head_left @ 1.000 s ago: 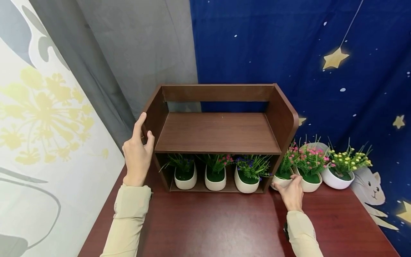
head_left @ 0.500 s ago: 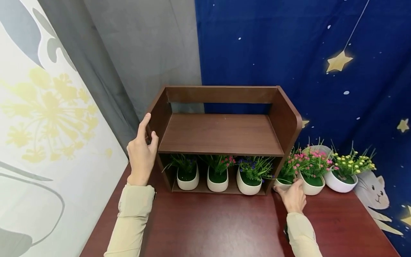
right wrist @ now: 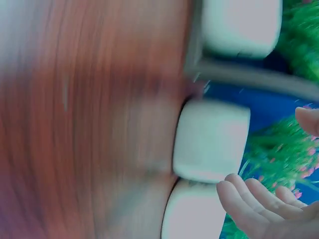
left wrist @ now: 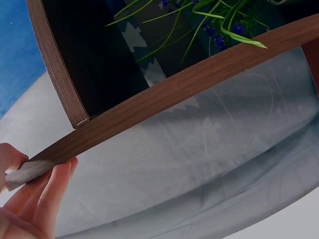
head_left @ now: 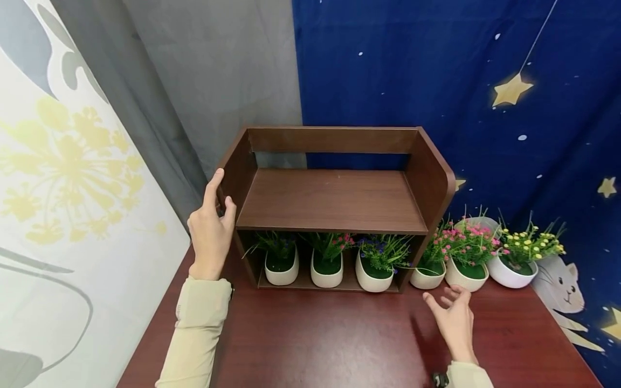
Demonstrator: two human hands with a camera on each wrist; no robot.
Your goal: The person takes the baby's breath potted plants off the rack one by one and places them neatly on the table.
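Head view shows a brown two-level shelf (head_left: 335, 199) which stands on a dark red table (head_left: 335, 334), in front of a grey curtain (head_left: 218, 70) and a blue curtain (head_left: 388, 70). The left hand (head_left: 211, 237) pinches the edge of the shelf's left side panel (head_left: 239, 172); in the left wrist view, the thumb is on one face and the fingers are on the other. The right hand (head_left: 455, 320) is spread, thumb and fingers well parted, just before the first outer pot (head_left: 427, 280) and the second outer pot (head_left: 464, 278); whether a fingertip touches a pot, I cannot tell. The table extends in front of the shelf between both arms, and its right edge runs slantwise. The upper level is open at the front and from above.

The blue curtain carries printed yellow stars (head_left: 512, 89) and a cat figure (head_left: 567, 288).

In the lower level, three white pots stand upright, apart, near the front edge: the left pot (head_left: 281, 276) with grassy leaves, the middle pot (head_left: 327, 279) with pink-red flowers, the right pot (head_left: 372, 282) with violet-blue ones. Outside, just beside the shelf's right side, the first and second outer pots hold pink flowers, and the third outer pot (head_left: 509, 275) holds yellow flowers.
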